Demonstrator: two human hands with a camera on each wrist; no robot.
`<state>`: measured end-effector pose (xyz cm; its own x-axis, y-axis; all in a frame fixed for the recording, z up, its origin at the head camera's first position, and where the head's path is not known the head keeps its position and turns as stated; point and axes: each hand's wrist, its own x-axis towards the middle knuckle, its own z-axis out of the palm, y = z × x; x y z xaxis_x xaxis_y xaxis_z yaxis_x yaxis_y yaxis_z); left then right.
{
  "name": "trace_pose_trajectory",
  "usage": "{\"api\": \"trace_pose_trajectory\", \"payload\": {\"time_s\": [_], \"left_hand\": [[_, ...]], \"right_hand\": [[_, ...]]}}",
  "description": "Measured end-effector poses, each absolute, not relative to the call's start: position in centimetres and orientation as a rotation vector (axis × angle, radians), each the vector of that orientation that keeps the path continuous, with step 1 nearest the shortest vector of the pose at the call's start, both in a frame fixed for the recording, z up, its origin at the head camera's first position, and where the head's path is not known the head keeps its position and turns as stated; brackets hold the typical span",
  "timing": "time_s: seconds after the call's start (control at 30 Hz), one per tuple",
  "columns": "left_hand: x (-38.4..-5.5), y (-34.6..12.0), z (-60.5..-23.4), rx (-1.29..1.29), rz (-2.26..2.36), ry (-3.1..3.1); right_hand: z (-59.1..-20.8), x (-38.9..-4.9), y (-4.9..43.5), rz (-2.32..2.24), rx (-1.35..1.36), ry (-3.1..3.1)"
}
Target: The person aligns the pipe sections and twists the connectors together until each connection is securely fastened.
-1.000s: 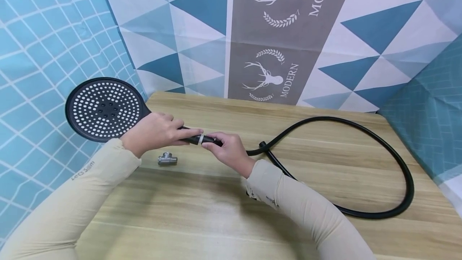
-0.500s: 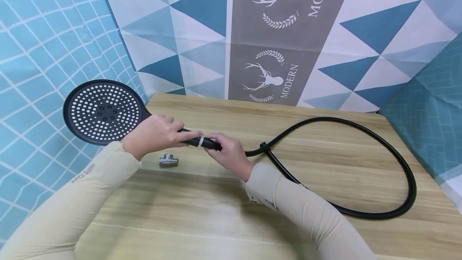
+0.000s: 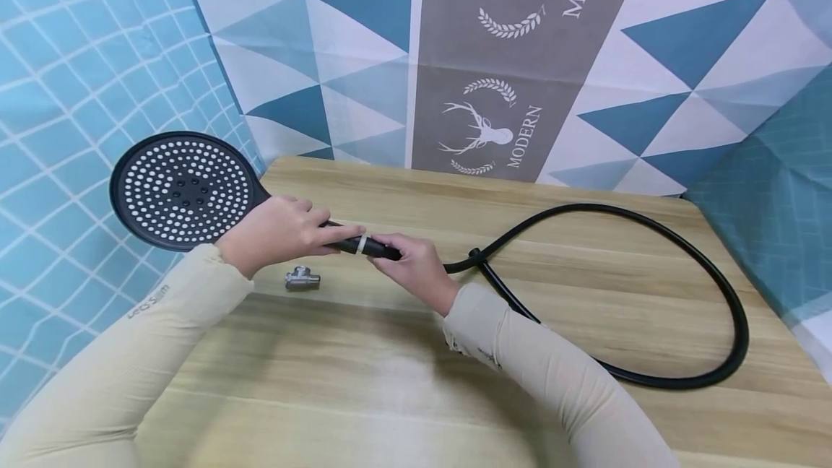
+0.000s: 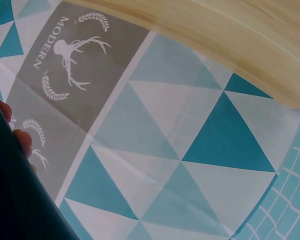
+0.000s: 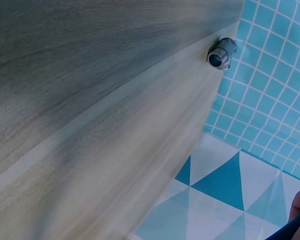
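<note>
A black shower head (image 3: 185, 190) with a round face of pale nozzles is held up at the left of the head view. My left hand (image 3: 282, 232) grips its handle, the index finger stretched along it toward a pale ring. Just right of that ring, my right hand (image 3: 416, 266) pinches the black end of the hose (image 3: 733, 309) where it meets the handle; whether the two are threaded together is hidden. In the left wrist view the dark shower head (image 4: 20, 195) covers the lower left corner, with fingertips showing at its edge.
A small metal valve fitting (image 3: 302, 278) lies on the wooden table (image 3: 364, 381) below my left hand; the right wrist view shows the same valve (image 5: 221, 53). The hose loops across the right side. Patterned and tiled sheets stand behind and at both sides.
Both hands keep their hold. The right thumb and fingers have shifted slightly about the hose end. The whole view has tilted a little.
</note>
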<state>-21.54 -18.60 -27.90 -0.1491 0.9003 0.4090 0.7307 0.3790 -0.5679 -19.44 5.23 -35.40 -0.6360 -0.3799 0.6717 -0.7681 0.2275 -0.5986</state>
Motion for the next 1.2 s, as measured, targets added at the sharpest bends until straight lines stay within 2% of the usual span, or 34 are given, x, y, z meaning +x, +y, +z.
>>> {"api": "trace_pose_trajectory", "payload": {"time_s": [0.4,0.73,1.07,1.2], "left_hand": [[-21.8,-18.5,-28.6,-1.385,0.256,-1.943],[-22.1,-18.3,-27.3,-1.39,0.283,-1.999],[-21.6,-18.1,-27.2,-1.365,0.24,-2.002],[-21.5,-18.2,-27.1,-1.366,0.241,-2.012]], "right_hand": [[-35.4,-19.6,5.2,1.511,0.984,-2.213],[-34.4,-19.8,5.1,1.786,0.801,-2.314],[-34.6,-19.0,4.6,1.29,0.761,-2.382],[-34.7,-18.8,4.4,1.267,0.765,-2.336]]}}
